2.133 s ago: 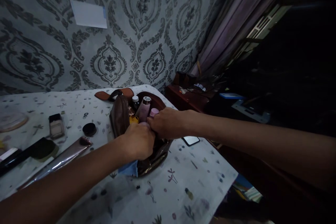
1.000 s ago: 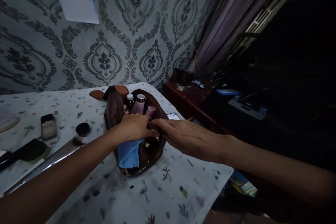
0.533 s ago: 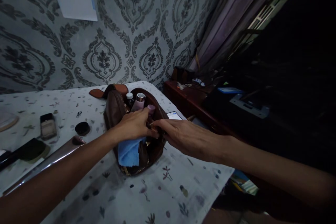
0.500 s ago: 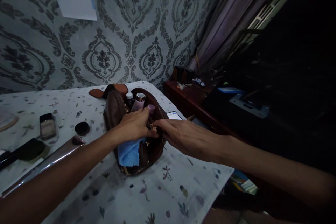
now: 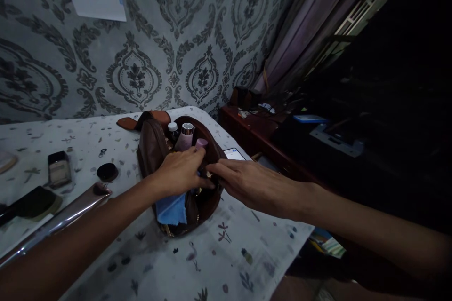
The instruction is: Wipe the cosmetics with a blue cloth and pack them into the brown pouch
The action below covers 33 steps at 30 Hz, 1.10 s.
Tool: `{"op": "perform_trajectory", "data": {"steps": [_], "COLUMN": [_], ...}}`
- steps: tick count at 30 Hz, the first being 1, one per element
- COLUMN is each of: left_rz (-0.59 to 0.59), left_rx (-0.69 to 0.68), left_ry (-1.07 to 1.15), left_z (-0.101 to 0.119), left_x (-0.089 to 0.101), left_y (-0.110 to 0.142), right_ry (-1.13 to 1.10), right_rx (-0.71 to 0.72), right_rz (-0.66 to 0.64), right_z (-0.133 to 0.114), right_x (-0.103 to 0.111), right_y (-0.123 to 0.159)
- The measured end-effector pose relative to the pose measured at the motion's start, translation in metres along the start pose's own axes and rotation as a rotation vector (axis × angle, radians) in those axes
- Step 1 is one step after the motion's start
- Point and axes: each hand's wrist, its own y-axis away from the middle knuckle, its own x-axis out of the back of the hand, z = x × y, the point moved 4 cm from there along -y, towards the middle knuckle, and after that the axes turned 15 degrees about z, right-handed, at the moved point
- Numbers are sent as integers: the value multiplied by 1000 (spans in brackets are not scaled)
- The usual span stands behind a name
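Observation:
A brown bag (image 5: 151,150) lies unzipped on the patterned white cloth (image 5: 197,275). Into its mouth reaches my left hand (image 5: 181,169), thumb and forefinger apart, the other fingertips hidden inside. My right hand (image 5: 247,181) is closed on the bag's right rim, its fingertips partly out of sight. Beyond my left hand, a white-capped bottle (image 5: 173,129), a pink tube with a silver cap (image 5: 186,136) and a pink-capped item (image 5: 202,143) stick up in the bag. A blue cloth (image 5: 172,209) hangs over its near side, below my left wrist.
Left on the cloth are a foundation bottle (image 5: 59,171), a round black lid (image 5: 107,172), a dark brush (image 5: 33,204) and a shiny metallic pouch (image 5: 70,214). A phone (image 5: 234,154) lies beyond my right hand. A dark red table (image 5: 247,127) adjoins at right.
My left thumb has shifted slightly within the bag's mouth, and the gold glint by the fingers shows less. The whole view has shifted a little; my right hand keeps its place at the rim.

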Motion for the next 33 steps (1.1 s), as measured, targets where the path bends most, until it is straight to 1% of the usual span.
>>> {"op": "perform_trajectory", "data": {"steps": [3, 6, 9, 11, 13, 16, 19, 23, 26, 27, 28, 30, 33], "left_rz": [16, 17, -16, -29, -12, 13, -3, 5, 52, 49, 28, -54, -182], "left_rx": [0, -82, -138, -135, -116, -105, -103, -85, -43, -22, -4, 10, -13], "left_ry": [-15, -27, -54, -47, -37, -59, -82, -63, -81, -107, -142, -214, -291], "left_z": [1, 9, 14, 14, 10, 8, 10, 11, 8, 7, 7, 9, 20], "left_x": [1, 2, 0, -2, -3, -4, -2, 5, 18, 23, 28, 36, 40], "left_y": [-1, -3, -5, -5, -4, -3, -2, 2, 9, 13, 16, 21, 23], "right_ry": [10, 5, 45, 92, 125, 136, 145, 211, 257, 260, 259, 254, 251], "right_rx": [24, 29, 56, 82, 105, 110, 91, 151, 178, 179, 178, 179, 180], "right_rz": [-22, -28, -71, -113, -138, -126, -124, -149, -128, -115, -102, -89, -99], "right_z": [0, -1, -3, -5, -7, -10, -12, -17, -17, -17, -17, -17, -17], "right_x": [0, 1, 1, 0, -1, -1, -1, -2, -3, -3, -3, -3, -4], "right_y": [1, 0, -2, -2, -1, 0, -1, 1, 4, 5, 6, 6, 5]}}
